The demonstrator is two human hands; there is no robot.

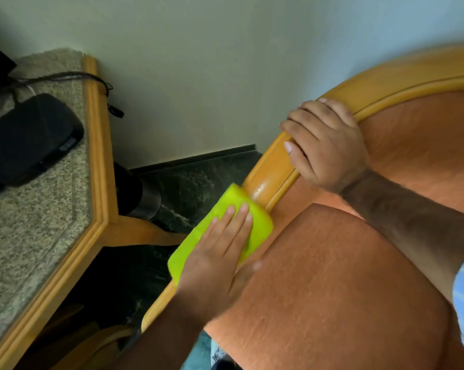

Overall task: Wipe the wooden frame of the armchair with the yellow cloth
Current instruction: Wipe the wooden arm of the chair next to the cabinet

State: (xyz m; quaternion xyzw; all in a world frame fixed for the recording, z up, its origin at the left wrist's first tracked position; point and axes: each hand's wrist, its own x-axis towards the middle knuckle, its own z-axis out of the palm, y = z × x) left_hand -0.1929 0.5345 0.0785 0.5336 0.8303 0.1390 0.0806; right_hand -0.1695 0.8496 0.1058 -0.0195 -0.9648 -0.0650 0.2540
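Observation:
The armchair's curved wooden frame (pixel 272 166) runs from the lower middle up to the top right, around orange upholstery (pixel 332 276). A bright yellow cloth (pixel 220 209) lies folded over the frame's left armrest part. My left hand (pixel 220 252) presses flat on the cloth, fingers spread across it. Higher up, my right hand (pixel 324 142) wraps around the frame rail, thumb on the outer side. The frame under the cloth and hand is hidden.
A stone-topped side table with a wooden rim (pixel 97 161) stands close on the left, carrying a black pouch (pixel 30 137) and a black cable (pixel 92 78). A pale wall (pixel 198 62) is behind. A dark floor and a metal cylinder (pixel 142 193) sit between table and chair.

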